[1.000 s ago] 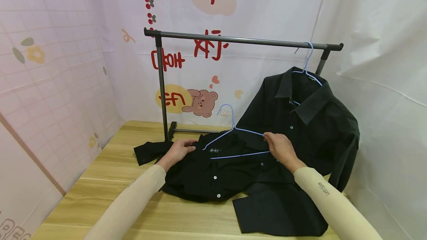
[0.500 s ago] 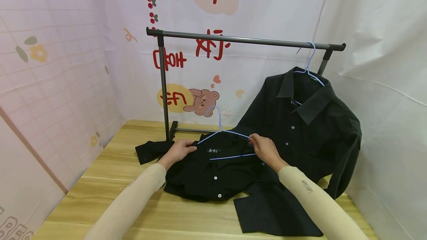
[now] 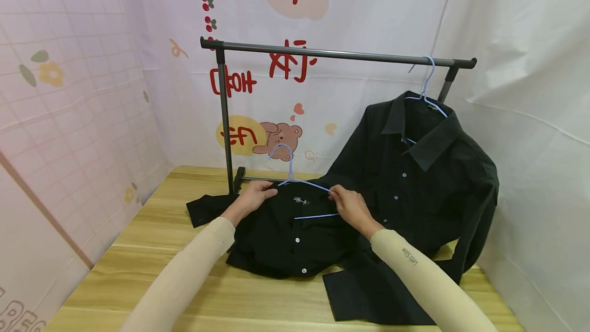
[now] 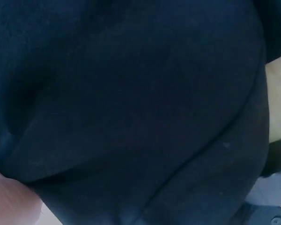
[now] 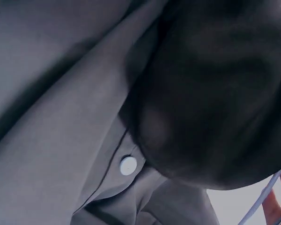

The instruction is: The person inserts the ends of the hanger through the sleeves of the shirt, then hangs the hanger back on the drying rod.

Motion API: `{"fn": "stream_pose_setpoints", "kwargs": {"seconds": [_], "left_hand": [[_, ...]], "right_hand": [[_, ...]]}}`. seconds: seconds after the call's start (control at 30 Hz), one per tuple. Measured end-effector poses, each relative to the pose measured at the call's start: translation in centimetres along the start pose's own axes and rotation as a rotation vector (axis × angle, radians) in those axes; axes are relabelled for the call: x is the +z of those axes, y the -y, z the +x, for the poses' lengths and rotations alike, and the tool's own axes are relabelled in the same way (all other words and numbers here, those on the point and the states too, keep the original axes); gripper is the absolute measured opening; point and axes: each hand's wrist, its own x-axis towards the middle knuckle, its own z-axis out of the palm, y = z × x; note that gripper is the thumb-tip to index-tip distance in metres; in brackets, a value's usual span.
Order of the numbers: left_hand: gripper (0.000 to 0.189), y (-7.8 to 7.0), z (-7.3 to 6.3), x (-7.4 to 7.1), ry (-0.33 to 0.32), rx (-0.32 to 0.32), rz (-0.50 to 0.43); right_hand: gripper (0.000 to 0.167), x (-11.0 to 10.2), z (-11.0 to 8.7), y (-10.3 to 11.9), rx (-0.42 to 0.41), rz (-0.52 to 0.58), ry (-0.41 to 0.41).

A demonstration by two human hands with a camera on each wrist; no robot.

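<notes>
A black button-up shirt (image 3: pixel 272 250) lies on the wooden table, white buttons facing up. My left hand (image 3: pixel 252 199) pinches its fabric near the left shoulder, by the neck opening. In the left wrist view dark cloth (image 4: pixel 131 108) fills most of the picture, with a bit of hand (image 4: pixel 14 201) at the lower left. My right hand (image 3: pixel 354 210) grips the right arm of a light-blue hanger (image 3: pixel 311 184), whose hook stands up toward the back. The hanger's left end is hidden inside the shirt. In the right wrist view the hanger passes by my fingers (image 5: pixel 273 206).
A dark metal clothes rack (image 3: pixel 322 53) stands behind the shirt. On its right end another black shirt (image 3: pixel 428 188) hangs from a second light-blue hanger (image 3: pixel 425 85), its lower part spread over the table (image 3: pixel 258 306). A printed white curtain (image 3: pixel 369 9) closes off the back.
My right hand has carried the hanger leftward, and its left end has slipped into the shirt. My left hand has shifted slightly up and right, lifting the shirt's shoulder.
</notes>
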Motion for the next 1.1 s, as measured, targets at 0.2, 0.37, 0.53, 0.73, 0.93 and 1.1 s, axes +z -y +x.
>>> {"fn": "stream_pose_setpoints", "kwargs": {"seconds": [0.2,0.37,0.53,0.73,0.93,1.1], "left_hand": [[0.020,-1.3,0.3,0.3,-0.025,0.044,0.065],[0.022,-1.2,0.7,0.6,-0.041,0.115,0.151],[0.019,-0.6,0.3,0.9,-0.058,0.143,0.226],[0.023,-0.2,0.1,1.5,-0.072,0.228,0.259],[0.020,-0.2,-0.2,2.3,-0.055,0.335,0.312],[0.020,0.4,-0.5,2.8,-0.022,0.359,0.325]], "right_hand": [[0.013,0.7,0.1,1.4,-0.044,0.007,0.007],[0.010,1.4,-0.2,1.9,-0.029,0.055,0.014],[0.025,2.0,0.4,2.6,0.000,0.169,0.111],[0.070,2.8,1.9,5.8,0.106,0.187,0.263],[0.054,3.9,2.2,7.1,0.150,0.186,0.207],[0.036,4.7,1.3,6.7,0.112,0.214,0.203]]}}
